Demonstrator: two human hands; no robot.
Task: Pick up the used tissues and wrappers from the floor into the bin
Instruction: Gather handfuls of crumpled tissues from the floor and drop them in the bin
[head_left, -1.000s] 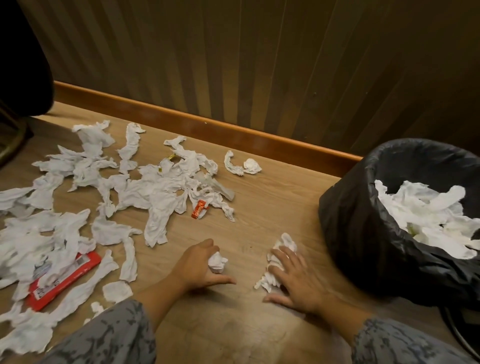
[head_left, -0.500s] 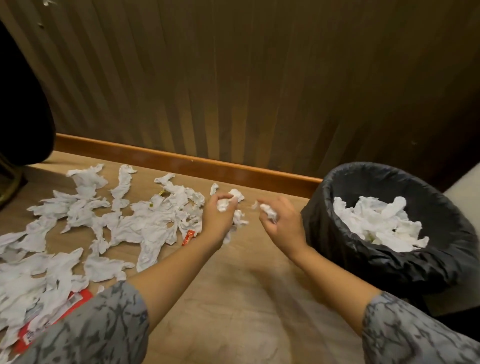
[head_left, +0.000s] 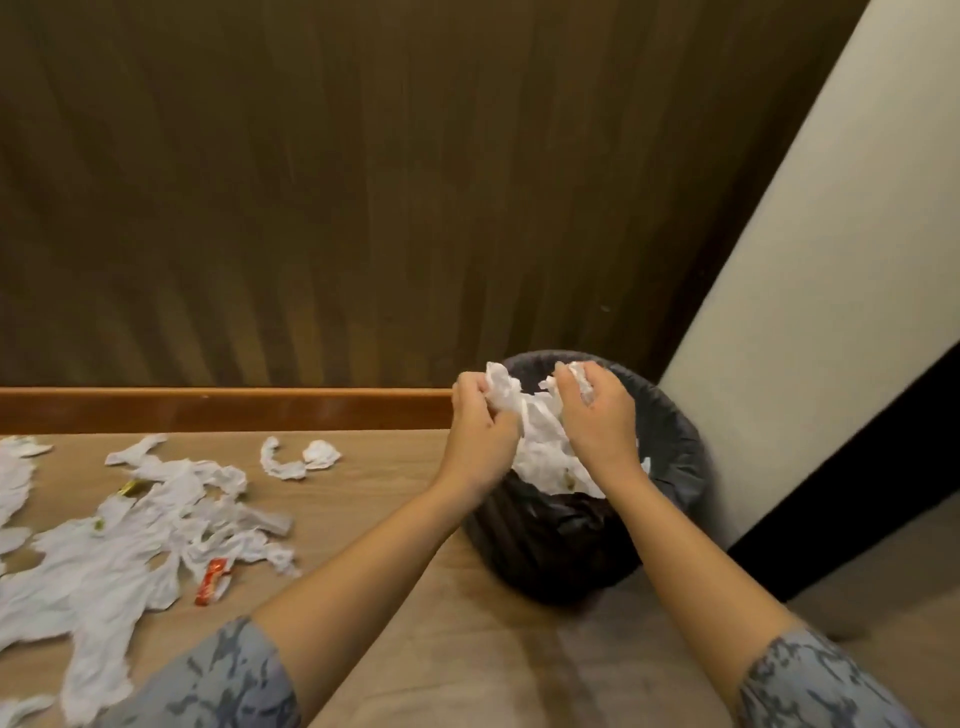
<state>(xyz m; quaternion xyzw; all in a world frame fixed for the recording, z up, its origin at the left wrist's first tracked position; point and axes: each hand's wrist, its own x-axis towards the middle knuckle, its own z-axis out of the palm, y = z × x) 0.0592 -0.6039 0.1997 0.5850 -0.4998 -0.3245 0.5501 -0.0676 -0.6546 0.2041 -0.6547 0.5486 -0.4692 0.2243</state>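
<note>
The bin (head_left: 670, 467) (black-lined, against the wall) holds a heap of white tissues (head_left: 545, 457). Above it the left hand (head_left: 483, 436) grips a crumpled tissue (head_left: 501, 389); the right hand (head_left: 597, 415) pinches a small wad (head_left: 576, 371). More tissue scraps (head_left: 130, 545) and a red wrapper (head_left: 213, 579) litter the floor (head_left: 389, 467) to the left. Half a second ago both hands were short of the bin.

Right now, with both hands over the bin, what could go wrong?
The left hand holds its tissue near the bin's left rim, so it may drop onto the floor. The bin already looks full of tissues, so new ones may spill. The small red wrapper is easily missed.
</note>
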